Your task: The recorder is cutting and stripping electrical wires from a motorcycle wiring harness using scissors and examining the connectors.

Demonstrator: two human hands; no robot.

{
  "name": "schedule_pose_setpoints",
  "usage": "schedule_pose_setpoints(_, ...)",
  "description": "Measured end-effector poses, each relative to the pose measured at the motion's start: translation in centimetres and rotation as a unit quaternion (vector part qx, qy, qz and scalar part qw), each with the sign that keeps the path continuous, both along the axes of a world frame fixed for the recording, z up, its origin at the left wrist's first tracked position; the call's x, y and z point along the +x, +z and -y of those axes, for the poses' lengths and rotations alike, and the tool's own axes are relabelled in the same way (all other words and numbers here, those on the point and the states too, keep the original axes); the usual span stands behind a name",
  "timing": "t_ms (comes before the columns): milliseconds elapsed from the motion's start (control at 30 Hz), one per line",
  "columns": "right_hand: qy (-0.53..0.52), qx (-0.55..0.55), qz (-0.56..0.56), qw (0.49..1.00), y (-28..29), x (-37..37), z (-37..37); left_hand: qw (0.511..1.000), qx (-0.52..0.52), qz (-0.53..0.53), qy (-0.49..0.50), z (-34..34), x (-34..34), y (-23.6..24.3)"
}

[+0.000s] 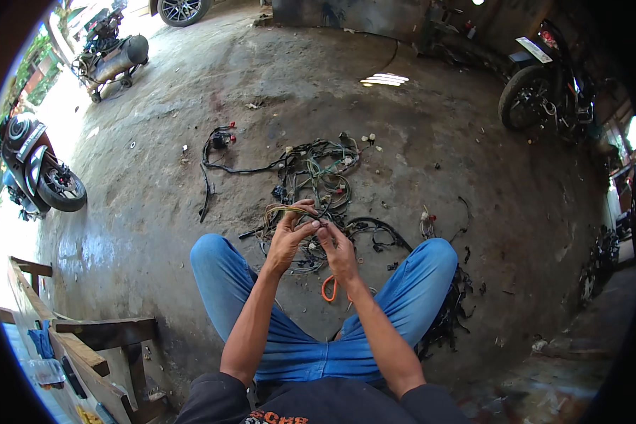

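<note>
a black short-sleeved shirt [353,401] is nearest, then faded blue denim jeans [407,305], the knees bounding the work at either side. grey concrete floor [148,191] stretches beyond to a dark motorcycle [34,168] at far left. the left hand [286,242] and right hand [339,251] meet, fingertips pinched on thin multicoloured wires [281,208] above a tangled, black-sheathed wiring harness [312,157] with small white connectors [372,138], sprawled on the floor ahead.

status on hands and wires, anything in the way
Left hand, right hand close together, pinching thin wires. Wiring tangle on floor beyond. Nothing visibly blocking the hands.
</note>
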State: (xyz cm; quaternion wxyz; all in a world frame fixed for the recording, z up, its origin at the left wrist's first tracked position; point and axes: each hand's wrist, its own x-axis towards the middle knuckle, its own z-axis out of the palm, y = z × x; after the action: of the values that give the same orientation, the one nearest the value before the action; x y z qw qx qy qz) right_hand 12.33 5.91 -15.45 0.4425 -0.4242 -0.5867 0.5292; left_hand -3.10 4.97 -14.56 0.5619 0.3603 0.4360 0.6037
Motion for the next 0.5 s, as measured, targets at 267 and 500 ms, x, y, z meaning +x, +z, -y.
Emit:
schedule_pose_setpoints(267, 0.172, 0.012, 0.148, 0.974, 3.6, 4.9, -4.5, 0.984, 0.013, 0.146, 0.100, -1.2, -1.3, 2.0)
schedule_pose_setpoints(500, 0.165, -0.007, 0.155, 0.974, 4.5, 5.1, -3.4, 0.982, 0.006, 0.096, 0.163, -4.6, -5.0, 2.8)
